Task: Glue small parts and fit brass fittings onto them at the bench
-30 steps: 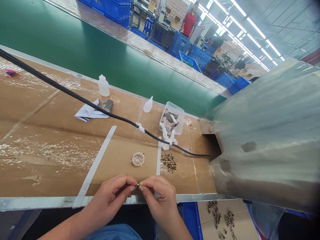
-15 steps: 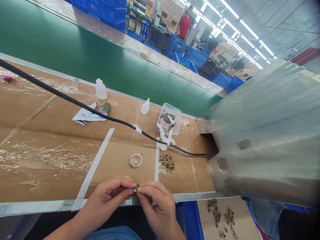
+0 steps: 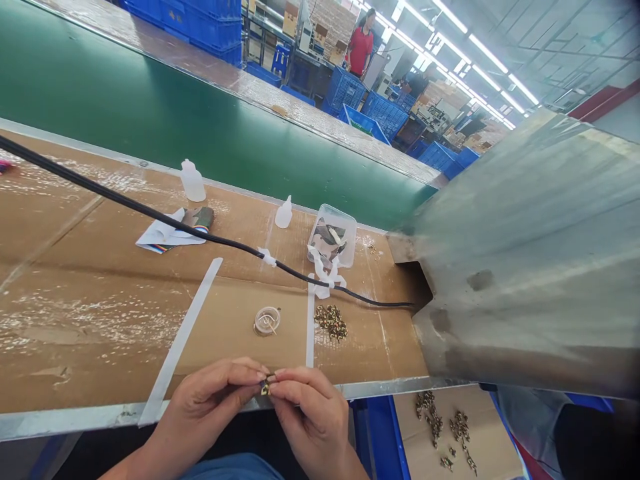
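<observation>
Between my two hands is a small brass-coloured metal part (image 3: 265,386) with a dark bit on it, held just over the table's front edge. The thumb and forefinger of my left hand (image 3: 213,403) pinch it from the left. From the right, my right hand (image 3: 313,410) grips it with its fingertips, which partly hide it. Beyond my hands stands a small round clear dish (image 3: 267,321) with a thin stick in it. To its right lies a pile of small brass and dark parts (image 3: 331,323) on the cardboard.
A black cable (image 3: 225,239) crosses the table into a sheet-metal housing (image 3: 515,267) at right. Behind it are a plastic tub (image 3: 350,237), two white bottles (image 3: 193,181) and a folded cloth (image 3: 173,230). More parts (image 3: 459,427) lie lower right. A green belt (image 3: 200,120) runs behind; a person (image 3: 361,47) stands beyond.
The small metal part has turned and sits slightly lower in my fingertips. Both hands have shifted only a little, and the whole view has moved slightly.
</observation>
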Demonstrator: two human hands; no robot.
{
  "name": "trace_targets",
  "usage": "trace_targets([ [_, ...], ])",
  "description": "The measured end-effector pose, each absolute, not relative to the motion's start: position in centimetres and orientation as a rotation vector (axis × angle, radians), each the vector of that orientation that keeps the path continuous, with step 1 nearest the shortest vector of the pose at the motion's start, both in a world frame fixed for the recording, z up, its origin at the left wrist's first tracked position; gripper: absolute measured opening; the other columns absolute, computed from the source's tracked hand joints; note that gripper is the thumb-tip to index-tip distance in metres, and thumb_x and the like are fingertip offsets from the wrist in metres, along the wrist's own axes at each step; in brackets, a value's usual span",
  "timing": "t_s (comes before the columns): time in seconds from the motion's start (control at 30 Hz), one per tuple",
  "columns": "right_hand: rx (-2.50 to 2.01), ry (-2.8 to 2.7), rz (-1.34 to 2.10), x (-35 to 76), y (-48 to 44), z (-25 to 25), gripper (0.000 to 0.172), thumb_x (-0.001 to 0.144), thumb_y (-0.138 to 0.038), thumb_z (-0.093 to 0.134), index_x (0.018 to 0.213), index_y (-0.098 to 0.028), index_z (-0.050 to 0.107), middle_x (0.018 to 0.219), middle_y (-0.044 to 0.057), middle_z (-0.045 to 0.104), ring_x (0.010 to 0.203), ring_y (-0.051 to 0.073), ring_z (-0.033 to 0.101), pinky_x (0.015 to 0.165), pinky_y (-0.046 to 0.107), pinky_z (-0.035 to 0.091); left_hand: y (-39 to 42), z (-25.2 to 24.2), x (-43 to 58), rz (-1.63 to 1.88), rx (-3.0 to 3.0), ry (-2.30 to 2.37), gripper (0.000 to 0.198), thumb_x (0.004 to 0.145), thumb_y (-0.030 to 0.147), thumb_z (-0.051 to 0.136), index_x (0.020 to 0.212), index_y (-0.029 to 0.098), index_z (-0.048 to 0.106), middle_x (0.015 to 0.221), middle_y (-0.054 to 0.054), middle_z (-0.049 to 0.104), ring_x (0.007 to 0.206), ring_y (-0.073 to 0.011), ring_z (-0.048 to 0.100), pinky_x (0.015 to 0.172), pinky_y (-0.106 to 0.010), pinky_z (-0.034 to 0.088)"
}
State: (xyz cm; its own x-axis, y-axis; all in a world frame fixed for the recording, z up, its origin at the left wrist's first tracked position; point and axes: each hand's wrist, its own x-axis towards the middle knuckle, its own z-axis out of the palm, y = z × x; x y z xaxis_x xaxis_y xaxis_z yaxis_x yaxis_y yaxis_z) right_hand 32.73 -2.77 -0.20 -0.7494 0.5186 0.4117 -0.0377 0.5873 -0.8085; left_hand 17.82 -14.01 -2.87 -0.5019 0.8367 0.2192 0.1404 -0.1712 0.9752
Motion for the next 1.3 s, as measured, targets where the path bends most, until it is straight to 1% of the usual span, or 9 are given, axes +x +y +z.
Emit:
trace_targets([
  [0.2,-0.394,-2.141,1.163,32.69,-3.03,-0.43,0.024,0.084,-0.01,0.07,0.103,-0.025,0.071,0.099,0.004,0.072,0.092,0.015,0.069,0.083,0.023,0.058,-14.44,-3.44,17.92,1.705,1.247,1.646,0.032,0.082,0.003,0.063,0.095,0.031,0.072,0.097,0.004,0.076,0.09,-0.013,0.072,0.082,-0.019,0.058],
  [0.37,-0.432,-2.132,1.156,32.81,-3.06,-0.86,0.024,0.085,-0.009,0.068,0.101,-0.027,0.071,0.1,0.003,0.071,0.089,0.015,0.069,0.08,0.023,0.059,-14.49,-3.55,18.03,1.72,1.252,1.679,0.028,0.082,0.004,0.064,0.093,0.028,0.072,0.094,0.002,0.076,0.087,-0.014,0.073,0.08,-0.02,0.058],
  [0.57,-0.442,-2.12,1.169,32.68,-2.97,-0.55,0.025,0.085,-0.008,0.068,0.102,-0.026,0.071,0.1,0.004,0.071,0.09,0.014,0.07,0.081,0.022,0.058,-14.32,-3.53,18.08,1.702,1.242,1.68,0.027,0.082,0.006,0.064,0.094,0.029,0.071,0.093,0.003,0.076,0.086,-0.0139,0.073,0.079,-0.02,0.059],
  [0.77,-0.446,-2.131,1.199,32.65,-2.87,-0.14,0.025,0.087,-0.01,0.065,0.104,-0.027,0.07,0.096,0.002,0.073,0.087,0.015,0.07,0.079,0.023,0.058,-14.31,-3.29,18.11,1.662,1.227,1.718,0.022,0.083,0.01,0.063,0.094,0.027,0.072,0.088,0.001,0.077,0.081,-0.016,0.074,0.074,-0.021,0.061],
  [0.97,-0.439,-2.13,1.189,32.76,-2.77,-0.33,0.022,0.087,-0.009,0.065,0.098,-0.026,0.071,0.098,0.003,0.073,0.089,0.015,0.07,0.081,0.023,0.058,-14.42,-3.26,18.13,1.703,1.256,1.669,0.027,0.082,0.006,0.064,0.096,0.028,0.07,0.09,0.002,0.076,0.085,-0.0147,0.073,0.078,-0.021,0.059],
  [1.13,-0.483,-2.141,1.165,32.91,-2.75,-0.61,0.022,0.087,-0.01,0.064,0.101,-0.026,0.071,0.098,0.003,0.072,0.091,0.015,0.069,0.082,0.023,0.057,-14.52,-3.14,17.98,1.659,1.256,1.656,0.028,0.082,0.005,0.063,0.098,0.027,0.071,0.092,0.0,0.076,0.086,-0.0159,0.073,0.079,-0.022,0.059],
  [1.3,-0.54,-2.079,1.228,32.66,-2.95,-0.48,0.025,0.084,-0.006,0.065,0.097,-0.026,0.072,0.093,0.002,0.073,0.086,0.014,0.069,0.078,0.021,0.056,-14.54,-3.42,17.97,1.679,1.215,1.63,0.028,0.082,0.003,0.062,0.093,0.028,0.07,0.093,0.001,0.075,0.087,-0.0146,0.072,0.078,-0.021,0.059],
])
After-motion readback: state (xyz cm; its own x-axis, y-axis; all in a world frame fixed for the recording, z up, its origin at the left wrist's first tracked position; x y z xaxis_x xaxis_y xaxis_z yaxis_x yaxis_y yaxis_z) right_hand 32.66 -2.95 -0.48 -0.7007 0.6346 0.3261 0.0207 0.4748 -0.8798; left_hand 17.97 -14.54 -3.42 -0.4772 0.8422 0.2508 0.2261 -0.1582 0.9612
